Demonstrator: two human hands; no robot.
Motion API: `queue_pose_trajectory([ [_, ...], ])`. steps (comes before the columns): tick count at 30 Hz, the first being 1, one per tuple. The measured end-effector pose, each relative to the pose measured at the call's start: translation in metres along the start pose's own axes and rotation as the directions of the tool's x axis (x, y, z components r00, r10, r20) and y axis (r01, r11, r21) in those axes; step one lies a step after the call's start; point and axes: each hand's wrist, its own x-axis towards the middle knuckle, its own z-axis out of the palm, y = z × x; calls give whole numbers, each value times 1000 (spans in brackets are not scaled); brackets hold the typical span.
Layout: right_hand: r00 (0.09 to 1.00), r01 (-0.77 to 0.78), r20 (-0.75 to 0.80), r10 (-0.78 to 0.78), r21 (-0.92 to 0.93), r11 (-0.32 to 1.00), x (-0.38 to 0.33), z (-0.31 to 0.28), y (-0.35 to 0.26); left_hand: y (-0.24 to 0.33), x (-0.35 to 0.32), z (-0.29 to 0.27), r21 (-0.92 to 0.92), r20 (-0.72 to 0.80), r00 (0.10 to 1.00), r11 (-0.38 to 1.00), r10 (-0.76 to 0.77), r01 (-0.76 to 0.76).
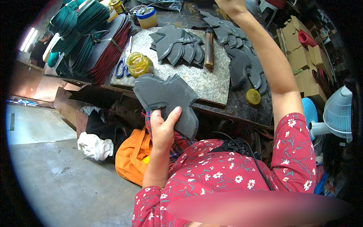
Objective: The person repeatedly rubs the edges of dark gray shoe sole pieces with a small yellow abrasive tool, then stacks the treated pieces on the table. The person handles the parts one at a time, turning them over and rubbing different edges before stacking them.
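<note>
My left hand (163, 126) grips a dark grey, flat cut piece (170, 94), which looks like a shoe upper, in front of the table's near edge. The thumb lies on top of the piece, and the fingers are mostly hidden beneath it. At the top edge of the view, my right hand (232, 5) reaches over the far side of the table, its fingers cut off by the frame. Similar grey pieces overlap in a pile (176, 44) on a speckled stone slab (189, 85), and more lie in a second pile (244, 62) along the right.
A glass jar (138, 64) with yellowish contents stands beside blue-handled scissors (121, 68). A dark cylindrical tool (208, 51) lies on the slab; a yellow lid (253, 97) lies right of it. Stacked green and red-edged sheets (107, 49) fill the left. A fan (336, 113) stands right.
</note>
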Motion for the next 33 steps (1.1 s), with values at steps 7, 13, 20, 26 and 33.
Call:
queue_pose_trajectory([
  [7, 707, -274, 634, 313, -163, 948, -55, 109, -7, 10, -12, -12, -27, -74, 997, 999, 38, -40],
  [13, 729, -363, 613, 304, -31, 931, -48, 76, -37, 16, -16, -21, -81, -161, 983, 991, 91, -105],
  [20, 810, 16, 393, -436, 727, 686, 7, 17, -131, 11, -9, -23, -96, -230, 968, 988, 96, -121],
  [26, 672, 221, 496, -549, 574, 789, 2, -2, -193, 11, -11, -22, -106, -181, 979, 988, 90, -110],
  [33, 765, 75, 431, -479, 678, 731, 9, -10, -174, 11, -11, -20, -141, -166, 982, 983, 93, -117],
])
